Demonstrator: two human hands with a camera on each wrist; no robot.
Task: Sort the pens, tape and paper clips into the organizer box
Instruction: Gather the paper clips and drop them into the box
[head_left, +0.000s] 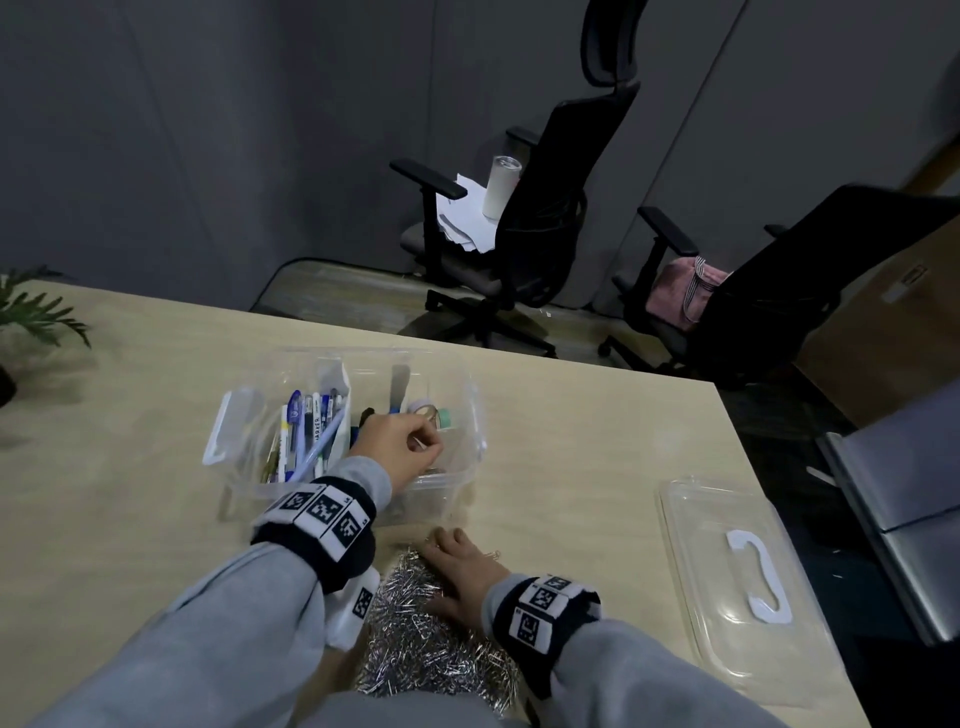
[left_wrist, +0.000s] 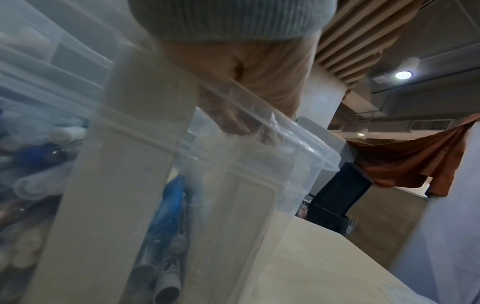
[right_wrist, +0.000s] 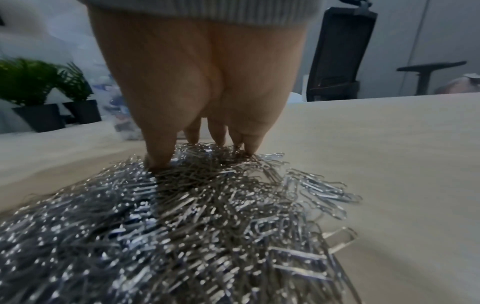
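Pens (head_left: 306, 431) with blue and white barrels fill the left compartment of the clear plastic organizer box (head_left: 470, 410), and small tape rolls (head_left: 434, 414) lie in its far right part. The left hand (head_left: 402, 441) is curled over the right compartment, pinching something small (perhaps paper clips, I cannot tell). The right hand (head_left: 462, 569) rests with straight fingers on the heap of silver paper clips (head_left: 426, 649) on the beige table (head_left: 597, 441).

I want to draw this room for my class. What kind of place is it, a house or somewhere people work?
Most likely an office. Two black swivel chairs stand by grey partition walls, and a long pale desk holds a box of pens.
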